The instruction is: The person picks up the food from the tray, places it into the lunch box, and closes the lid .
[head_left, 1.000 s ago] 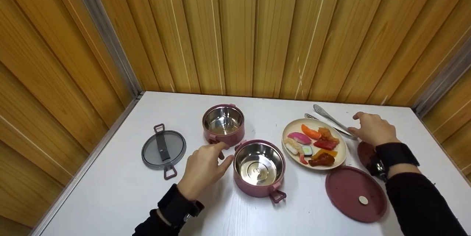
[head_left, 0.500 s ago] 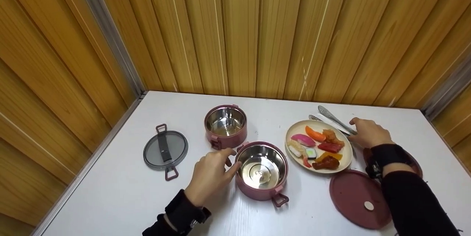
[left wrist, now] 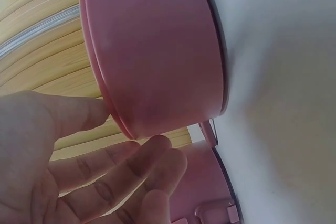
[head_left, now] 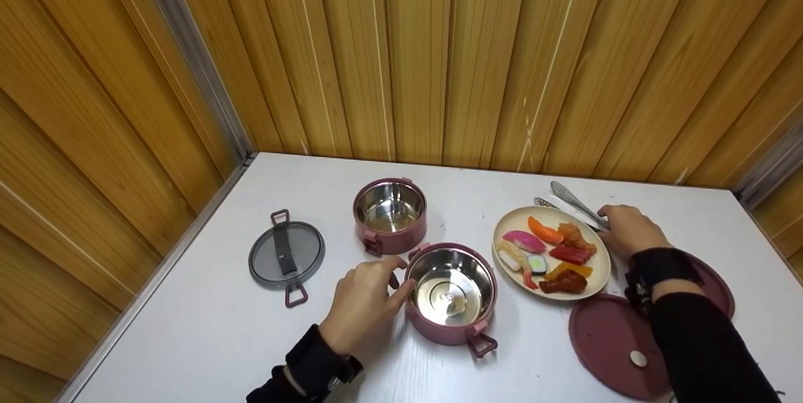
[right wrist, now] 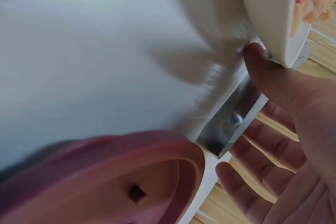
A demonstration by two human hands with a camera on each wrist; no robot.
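My left hand (head_left: 362, 299) is beside the near pink steel-lined bowl (head_left: 442, 331). In the left wrist view its thumb touches the rim of the bowl (left wrist: 157, 51), and its other fingers are loosely bent below. My right hand (head_left: 632, 230) is at the joined end of the metal tongs (head_left: 572, 201), right of the cream plate (head_left: 602, 274) of toy sushi and other food. The right wrist view has the thumb on one side of the tongs (right wrist: 226, 127), close to the plate's edge, and the extended fingers on the other, without a firm grip visible.
A second pink bowl (head_left: 392, 241) stands behind the near one. At left lies a grey clip-handled lid (head_left: 307, 246). Two dark red lids (head_left: 602, 340) lie at right, partly under my right forearm. A wood-look wall (head_left: 414, 58) rises behind the table.
My left hand has moved right, its thumb coming to the near bowl's rim. My right hand has lowered around the end of the tongs. The view has shifted slightly.
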